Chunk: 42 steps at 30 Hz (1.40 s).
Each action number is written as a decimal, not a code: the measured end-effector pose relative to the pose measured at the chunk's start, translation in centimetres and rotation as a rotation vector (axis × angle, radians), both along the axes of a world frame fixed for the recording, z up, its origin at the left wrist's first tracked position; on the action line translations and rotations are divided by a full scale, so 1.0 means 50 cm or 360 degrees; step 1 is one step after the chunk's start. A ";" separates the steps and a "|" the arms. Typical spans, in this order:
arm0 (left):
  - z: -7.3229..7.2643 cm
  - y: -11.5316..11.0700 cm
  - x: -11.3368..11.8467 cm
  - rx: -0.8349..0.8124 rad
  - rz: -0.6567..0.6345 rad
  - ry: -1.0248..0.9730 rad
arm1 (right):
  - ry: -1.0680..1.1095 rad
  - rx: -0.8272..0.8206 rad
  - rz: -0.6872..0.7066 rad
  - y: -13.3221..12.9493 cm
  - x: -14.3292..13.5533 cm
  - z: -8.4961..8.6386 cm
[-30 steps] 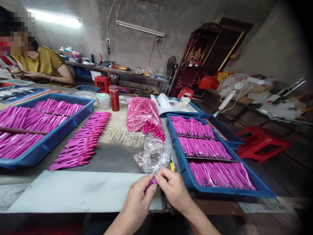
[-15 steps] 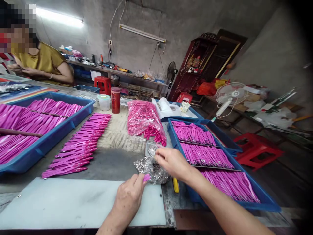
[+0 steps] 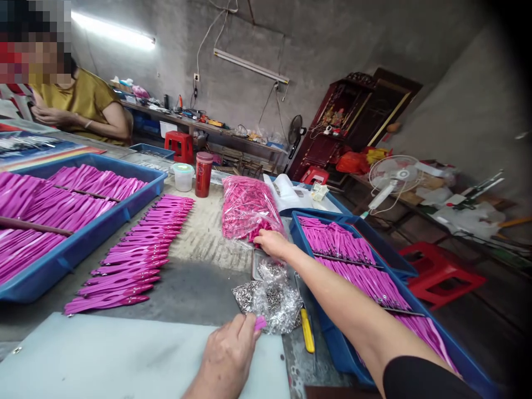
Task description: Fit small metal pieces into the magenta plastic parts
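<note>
My left hand [image 3: 228, 352] is closed over the white mat, with the end of a pink strap [image 3: 260, 322] sticking out past its fingertips. Stretched forward, my right hand [image 3: 272, 244] reaches the mouth of a clear plastic bag [image 3: 249, 205] full of small dark pink pieces. Its fingers are curled at the loose pieces there, and whether they grip one is hidden. Between the two hands lies an open plastic bag of small shiny metal parts [image 3: 272, 299]. A row of pink straps with darker pink ends [image 3: 137, 249] lies to the left.
Blue trays packed with pink straps stand on the left [image 3: 137, 200] and right [image 3: 337, 354]. A yellow-handled tool [image 3: 306, 331] lies beside the metal parts. Behind are a red jar [image 3: 203, 176] and a lidded tub [image 3: 183, 178]. A co-worker [image 3: 89, 105] sits at the far left.
My right hand has moved forward from the metal parts to the bag of pink pieces. The left hand keeps its hold on the pink strap. The view has shifted slightly.
</note>
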<state>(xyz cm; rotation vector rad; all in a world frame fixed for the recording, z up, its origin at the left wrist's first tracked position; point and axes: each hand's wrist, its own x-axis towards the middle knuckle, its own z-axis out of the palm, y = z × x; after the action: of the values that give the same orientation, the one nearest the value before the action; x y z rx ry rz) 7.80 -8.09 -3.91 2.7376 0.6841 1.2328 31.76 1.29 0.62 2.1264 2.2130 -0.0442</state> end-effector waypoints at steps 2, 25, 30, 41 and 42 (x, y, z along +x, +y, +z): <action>0.000 0.000 0.001 -0.0023 -0.0006 0.0010 | 0.0050 0.0041 -0.0003 0.005 0.004 -0.005; 0.017 -0.002 -0.014 -0.0181 -0.0182 -0.0081 | 0.0970 0.0344 0.0000 -0.305 -0.150 0.098; 0.031 -0.012 -0.023 -0.0158 -0.0199 0.0000 | 0.1057 0.0241 -0.0054 -0.353 -0.170 0.089; 0.036 -0.039 -0.036 -0.0086 -0.0266 0.0164 | 0.1020 0.0202 -0.0069 -0.392 -0.181 0.071; 0.036 -0.041 -0.037 -0.0072 -0.0266 0.0171 | 0.1023 0.0198 -0.0072 -0.394 -0.182 0.070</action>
<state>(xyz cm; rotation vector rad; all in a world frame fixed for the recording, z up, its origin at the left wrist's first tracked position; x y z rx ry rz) 5.93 -10.12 -2.13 2.7739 0.4729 1.0299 22.65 -18.43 4.12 2.4905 2.5276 -0.7034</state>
